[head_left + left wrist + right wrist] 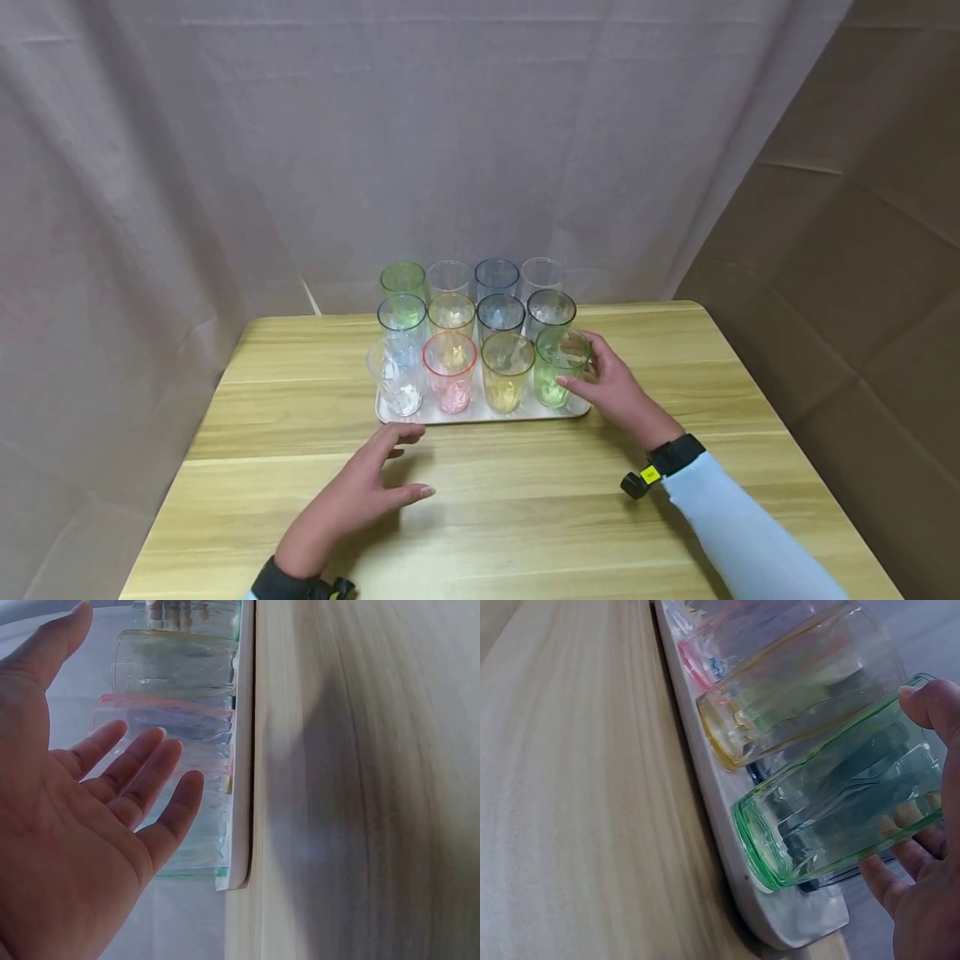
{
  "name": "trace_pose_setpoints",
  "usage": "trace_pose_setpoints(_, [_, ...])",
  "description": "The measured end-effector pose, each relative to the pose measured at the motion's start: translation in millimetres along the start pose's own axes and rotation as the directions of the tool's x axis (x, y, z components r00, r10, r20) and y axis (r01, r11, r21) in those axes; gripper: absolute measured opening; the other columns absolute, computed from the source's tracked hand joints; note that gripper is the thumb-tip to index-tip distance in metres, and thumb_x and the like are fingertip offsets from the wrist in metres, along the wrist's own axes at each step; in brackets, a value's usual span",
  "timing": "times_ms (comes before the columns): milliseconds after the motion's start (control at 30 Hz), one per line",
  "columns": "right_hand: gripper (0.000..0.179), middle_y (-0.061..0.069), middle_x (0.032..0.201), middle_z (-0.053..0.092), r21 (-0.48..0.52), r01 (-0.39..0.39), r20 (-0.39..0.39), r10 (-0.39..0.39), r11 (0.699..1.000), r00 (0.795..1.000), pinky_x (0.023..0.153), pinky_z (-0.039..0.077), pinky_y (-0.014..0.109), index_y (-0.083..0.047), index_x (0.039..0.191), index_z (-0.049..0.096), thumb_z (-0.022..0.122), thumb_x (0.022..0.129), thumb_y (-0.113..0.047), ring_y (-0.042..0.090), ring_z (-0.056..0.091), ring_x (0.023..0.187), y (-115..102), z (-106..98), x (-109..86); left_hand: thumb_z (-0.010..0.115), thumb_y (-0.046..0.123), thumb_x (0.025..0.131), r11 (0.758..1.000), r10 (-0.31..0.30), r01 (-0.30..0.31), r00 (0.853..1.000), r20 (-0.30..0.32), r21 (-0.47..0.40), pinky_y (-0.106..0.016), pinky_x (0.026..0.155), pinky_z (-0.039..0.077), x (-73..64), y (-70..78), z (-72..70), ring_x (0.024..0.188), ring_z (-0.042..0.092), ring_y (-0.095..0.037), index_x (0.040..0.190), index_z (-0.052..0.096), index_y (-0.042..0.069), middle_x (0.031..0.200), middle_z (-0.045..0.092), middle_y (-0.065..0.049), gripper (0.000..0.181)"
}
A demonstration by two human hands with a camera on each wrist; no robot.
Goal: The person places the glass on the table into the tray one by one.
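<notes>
A green-tinted drinking glass [553,385] is at the front right corner of a white tray [468,419]. My right hand [624,395] holds it from the right, thumb in front and fingers behind. In the right wrist view the glass's green base [759,851] is at the tray surface; I cannot tell whether it touches. My left hand [360,492] is just in front of the tray's left part, holding nothing, fingers apart and relaxed. Nearest it are a clear glass [401,387] and a red-rimmed glass [452,379]. Beside the green glass stands a yellow-tinted glass [506,379].
Behind the front row, more glasses fill the tray, among them a dark-rimmed glass [551,310], a blue-rimmed glass [497,273] and a green glass [402,277]. The tray lies on a wooden table [525,508]. Grey cloth [465,150] hangs behind and at the sides.
</notes>
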State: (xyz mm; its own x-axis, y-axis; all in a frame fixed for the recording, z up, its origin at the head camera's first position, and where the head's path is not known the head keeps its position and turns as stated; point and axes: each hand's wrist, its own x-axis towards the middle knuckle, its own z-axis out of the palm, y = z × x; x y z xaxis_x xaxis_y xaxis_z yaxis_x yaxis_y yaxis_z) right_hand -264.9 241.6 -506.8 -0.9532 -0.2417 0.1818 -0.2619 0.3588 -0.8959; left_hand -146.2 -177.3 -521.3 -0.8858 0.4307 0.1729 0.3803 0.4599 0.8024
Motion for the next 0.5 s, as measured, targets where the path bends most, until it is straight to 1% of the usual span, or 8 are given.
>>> trace_pose_setpoints(133, [0.081,0.016,0.149,0.052,0.030,0.003,0.001,-0.003,1.000,1.000,0.118,0.033,0.056,-0.012,0.157,0.037,0.082,0.090,-0.025,0.034,0.047,0.139,3.5,1.9,-0.2,0.087,0.041,0.083,1.000,0.003,-0.003,1.000,-0.006,0.011,-0.048,0.109,0.049,-0.2,0.7,0.2,0.133,0.051,-0.016,0.147,0.050,0.023,0.144,0.057,-0.005,0.076])
trace_pose_setpoints(267, [0.081,0.013,0.150,0.051,0.021,-0.007,-0.005,0.007,1.000,1.000,0.121,0.027,0.056,-0.015,0.157,0.037,0.083,0.090,-0.026,0.030,0.044,0.141,4.2,3.1,-1.1,0.088,0.035,0.083,1.000,-0.002,0.003,1.000,-0.011,0.016,-0.048,0.108,0.049,-0.4,0.9,0.4,0.132,0.051,-0.016,0.147,0.052,0.019,0.143,0.058,-0.004,0.076])
trace_pose_setpoints(333, [0.084,0.014,0.152,0.049,-0.003,-0.013,0.000,0.013,1.000,1.000,0.122,0.026,0.058,-0.015,0.158,0.035,0.083,0.090,-0.028,0.031,0.041,0.142,4.0,2.3,-1.4,0.088,0.036,0.083,1.000,-0.006,0.007,1.000,-0.011,0.023,-0.047,0.108,0.049,-0.1,0.6,0.0,0.132,0.051,-0.015,0.147,0.052,0.016,0.143,0.058,-0.002,0.076])
trace_pose_setpoints(400, [0.089,0.015,0.155,0.046,-0.045,-0.023,0.010,0.023,0.999,1.000,0.120,0.027,0.061,-0.015,0.161,0.032,0.083,0.089,-0.032,0.035,0.040,0.143,3.5,0.0,-2.7,0.087,0.040,0.083,0.999,-0.006,0.006,1.000,-0.016,0.037,-0.047,0.108,0.049,0.5,-0.1,-1.2,0.132,0.051,-0.016,0.147,0.052,0.014,0.143,0.057,-0.002,0.077])
trace_pose_setpoints(500, [0.096,0.017,0.158,0.041,-0.142,-0.040,0.025,0.044,0.989,0.999,0.116,0.033,0.065,-0.015,0.164,0.027,0.081,0.089,-0.041,0.041,0.039,0.142,3.7,-6.6,-9.0,0.084,0.045,0.085,0.995,-0.005,0.011,0.998,-0.055,0.104,-0.047,0.106,0.050,1.5,-2.4,-6.0,0.131,0.053,-0.017,0.146,0.053,0.014,0.141,0.058,-0.001,0.074])
